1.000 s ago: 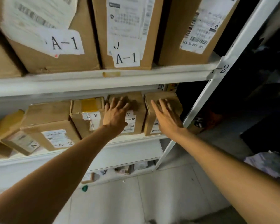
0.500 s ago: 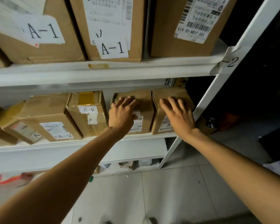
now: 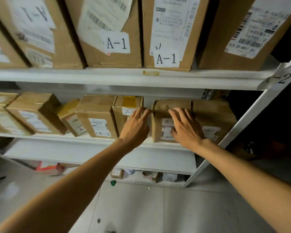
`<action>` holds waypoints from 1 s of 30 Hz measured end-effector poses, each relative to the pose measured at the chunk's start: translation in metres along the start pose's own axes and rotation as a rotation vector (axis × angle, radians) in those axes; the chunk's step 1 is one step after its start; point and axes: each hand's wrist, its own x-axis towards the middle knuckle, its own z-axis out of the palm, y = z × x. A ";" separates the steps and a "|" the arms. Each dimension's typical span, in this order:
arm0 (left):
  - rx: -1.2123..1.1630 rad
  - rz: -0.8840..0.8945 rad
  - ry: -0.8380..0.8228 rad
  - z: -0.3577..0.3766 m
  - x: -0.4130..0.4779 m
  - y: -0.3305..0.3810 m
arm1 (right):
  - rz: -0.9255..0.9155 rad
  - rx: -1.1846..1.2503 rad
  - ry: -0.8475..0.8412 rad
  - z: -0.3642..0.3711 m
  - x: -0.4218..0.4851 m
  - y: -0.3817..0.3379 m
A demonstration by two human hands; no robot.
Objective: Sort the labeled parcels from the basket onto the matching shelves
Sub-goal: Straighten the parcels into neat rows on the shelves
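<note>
Parcels: your creased parcel [image 3: 163, 106] stood on the middle shelf [image 3: 91, 140], touching the end parcel [image 3: 215, 115] next to the white post [image 3: 255, 106].
Left hand: your left hand [image 3: 134, 130] was spread, fingers straight, over the front of the yellow-taped parcel [image 3: 129, 101].
Right hand: your right hand [image 3: 186, 128] lay flat and spread on the creased parcel's front, gripping nothing.
Above: big boxes [image 3: 116, 42] marked A-1 filled the upper shelf [image 3: 107, 76].
Tag: the paper tag [image 3: 280, 78] on the post ended in "-2".
</note>
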 end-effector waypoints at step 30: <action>0.117 -0.010 0.067 -0.044 -0.002 -0.199 | 0.086 -0.071 -0.045 0.018 0.101 -0.147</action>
